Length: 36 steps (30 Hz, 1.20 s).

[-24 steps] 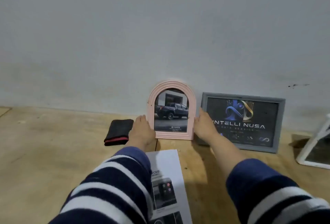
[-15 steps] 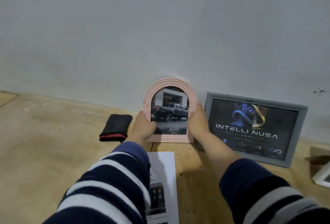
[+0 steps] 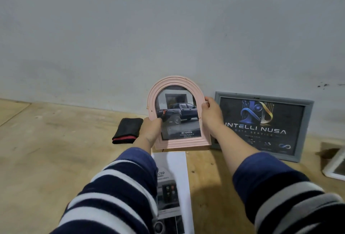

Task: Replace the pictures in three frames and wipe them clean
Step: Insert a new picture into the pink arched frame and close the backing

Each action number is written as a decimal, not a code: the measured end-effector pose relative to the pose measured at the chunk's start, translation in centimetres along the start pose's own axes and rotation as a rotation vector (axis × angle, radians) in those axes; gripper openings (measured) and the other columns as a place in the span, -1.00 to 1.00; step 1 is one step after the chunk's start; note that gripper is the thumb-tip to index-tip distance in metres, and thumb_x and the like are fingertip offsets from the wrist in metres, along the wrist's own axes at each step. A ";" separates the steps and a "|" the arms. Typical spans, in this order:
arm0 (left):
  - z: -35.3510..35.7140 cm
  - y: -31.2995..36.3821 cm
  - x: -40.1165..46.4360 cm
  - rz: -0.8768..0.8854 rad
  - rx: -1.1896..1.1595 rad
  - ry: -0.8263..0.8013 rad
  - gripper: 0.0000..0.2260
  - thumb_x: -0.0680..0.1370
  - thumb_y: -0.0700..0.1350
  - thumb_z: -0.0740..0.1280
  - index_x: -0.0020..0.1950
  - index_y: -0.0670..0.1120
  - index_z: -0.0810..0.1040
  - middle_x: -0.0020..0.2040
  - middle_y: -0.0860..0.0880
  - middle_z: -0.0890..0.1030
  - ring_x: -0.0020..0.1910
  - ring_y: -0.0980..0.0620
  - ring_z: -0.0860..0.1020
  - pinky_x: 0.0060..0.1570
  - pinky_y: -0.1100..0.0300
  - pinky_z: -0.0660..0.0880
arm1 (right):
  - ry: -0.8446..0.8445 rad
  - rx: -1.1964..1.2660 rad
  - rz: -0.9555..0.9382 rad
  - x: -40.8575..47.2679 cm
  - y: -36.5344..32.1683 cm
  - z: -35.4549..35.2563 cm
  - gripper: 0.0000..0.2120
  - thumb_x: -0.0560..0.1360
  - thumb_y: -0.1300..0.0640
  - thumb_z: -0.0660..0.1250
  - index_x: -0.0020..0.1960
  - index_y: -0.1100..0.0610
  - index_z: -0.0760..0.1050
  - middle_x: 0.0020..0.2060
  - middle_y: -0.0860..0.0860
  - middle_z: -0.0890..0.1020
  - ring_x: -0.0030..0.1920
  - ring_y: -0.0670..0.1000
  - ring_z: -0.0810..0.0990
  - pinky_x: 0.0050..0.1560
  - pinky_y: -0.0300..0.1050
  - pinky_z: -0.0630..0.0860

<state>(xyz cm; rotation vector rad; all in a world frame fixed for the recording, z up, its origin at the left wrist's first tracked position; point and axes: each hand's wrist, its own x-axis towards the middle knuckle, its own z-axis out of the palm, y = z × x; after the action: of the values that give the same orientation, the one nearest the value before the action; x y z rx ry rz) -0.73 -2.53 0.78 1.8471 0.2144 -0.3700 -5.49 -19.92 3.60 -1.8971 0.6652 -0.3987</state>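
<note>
- The pink arched frame [image 3: 199,92] has a matt, ribbed moulding that looks like painted wood or plastic; which of the two cannot be told.
- Its glazing [image 3: 179,114] is glossy and shows soft reflections over the truck photo.
- The grey rectangular frame [image 3: 306,131] looks like matt painted wood with a faintly worn finish; its front pane has a dull sheen.
- The white frame [image 3: 331,166] at the right edge is smooth and slightly shiny.
- The black cloth [image 3: 128,129] with a red edge looks soft and matt.
- The printed sheet [image 3: 179,166] is smooth paper.
- The table [image 3: 56,149] is bare, pale wood, matt and grainy.
- The wall [image 3: 168,28] is matt grey paint, lightly scuffed.
- The sleeves [image 3: 115,196] are soft striped knit fabric.
</note>
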 end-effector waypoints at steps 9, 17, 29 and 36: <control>-0.5 -0.7 -6.1 0.033 -0.015 -0.142 -0.49 0.58 -0.18 0.18 0.53 -0.14 0.14 0.43 -0.13 0.34 0.29 -0.16 0.39 0.31 -0.06 0.37 | 0.006 -0.061 -0.098 -6.6 -2.0 -6.6 -0.69 0.65 0.24 0.03 0.33 0.13 0.40 0.15 0.02 0.52 0.09 0.02 0.46 0.06 -0.12 0.35; 3.0 1.2 -11.0 0.280 -0.016 -0.225 -0.59 0.65 -0.10 0.10 0.51 -0.03 0.24 0.30 0.00 0.41 0.25 -0.02 0.41 0.14 0.14 0.32 | 0.096 -0.528 -0.221 -10.5 -0.3 -12.3 -0.69 0.64 0.18 0.09 0.33 0.10 0.44 0.24 0.12 0.49 0.19 0.15 0.49 0.19 0.00 0.41; 8.2 -1.8 -14.3 0.189 0.250 -0.392 -0.34 0.59 0.31 -0.11 0.35 -0.13 0.46 0.25 -0.12 0.53 0.21 -0.13 0.48 0.30 0.01 0.34 | 0.154 -0.914 -0.368 -15.7 5.5 -14.2 -0.55 0.53 0.35 0.16 0.37 0.06 0.41 0.17 0.08 0.47 0.13 0.16 0.42 0.08 0.02 0.32; 9.1 -4.5 -15.6 0.050 0.345 -0.404 -0.21 0.55 0.37 -0.21 0.40 -0.17 0.43 0.33 -0.17 0.47 0.31 -0.15 0.43 0.33 0.03 0.28 | 0.018 -1.044 -0.543 -18.5 8.3 -14.4 -0.56 0.48 0.29 0.22 0.35 0.12 0.42 0.15 0.10 0.53 0.11 0.18 0.49 0.08 0.05 0.34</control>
<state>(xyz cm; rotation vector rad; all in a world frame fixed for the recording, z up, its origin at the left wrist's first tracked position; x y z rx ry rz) -18.05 -9.22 -0.11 2.0607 -0.1845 -0.7715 -30.23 -21.68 2.26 -3.0939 0.3593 -0.4450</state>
